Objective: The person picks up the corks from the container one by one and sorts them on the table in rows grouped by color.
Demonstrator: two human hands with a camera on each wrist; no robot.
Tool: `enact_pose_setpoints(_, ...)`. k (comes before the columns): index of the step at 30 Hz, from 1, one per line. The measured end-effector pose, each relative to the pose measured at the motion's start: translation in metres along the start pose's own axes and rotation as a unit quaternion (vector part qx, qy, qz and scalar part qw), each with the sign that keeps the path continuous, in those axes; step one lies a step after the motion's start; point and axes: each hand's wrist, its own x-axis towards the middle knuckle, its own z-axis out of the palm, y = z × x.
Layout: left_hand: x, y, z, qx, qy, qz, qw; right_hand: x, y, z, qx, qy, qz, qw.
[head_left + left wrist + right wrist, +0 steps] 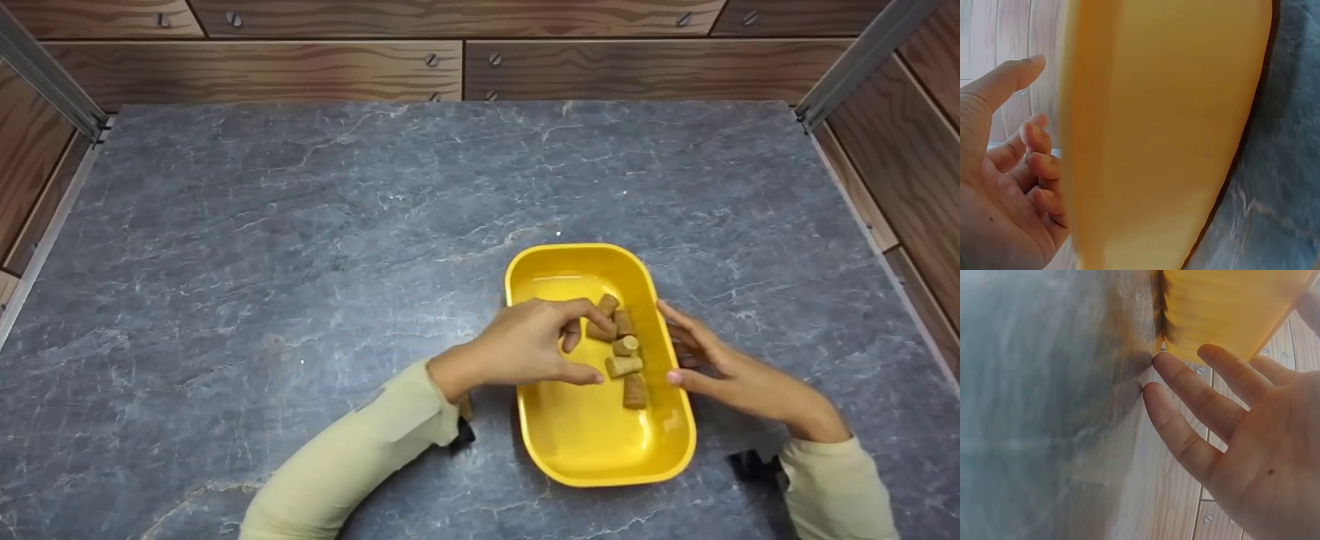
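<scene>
A yellow rectangular tub (pixel 581 457) with rounded corners stands on the tabletop, and several brown corks (pixel 634 391) lie along the right half of its floor. Over the tub's left rim reaches my left hand (pixel 525 345), its thumb and index finger spread apart beside the corks. In the left wrist view its other fingers (pixel 1044 166) are loosely curled and the palm holds nothing. My right hand (pixel 724 375) is at the outside of the tub's right wall, thumb at the rim. The right wrist view shows its fingers (pixel 1196 394) spread, with fingertips down at the tabletop.
The grey marbled tabletop (pixel 300 225) stretches to the left and behind the tub. Wood-patterned panels (pixel 247 71) close off the back and sides, with metal posts (pixel 862 67) at the back corners. Black straps (pixel 750 465) show near both sleeves.
</scene>
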Motion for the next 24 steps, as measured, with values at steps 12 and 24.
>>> enact_pose_setpoints(12, 0.025, 0.013, 0.028, 0.093, -0.057, -0.033, 0.9935, 0.001, 0.002, 0.000, -0.010, -0.002, -0.015, 1.000)
enact_pose_setpoints(24, 0.039, 0.013, 0.052, 0.123, -0.074, -0.054, 0.9881, 0.000, 0.003, 0.001, -0.016, 0.007, -0.018, 1.000)
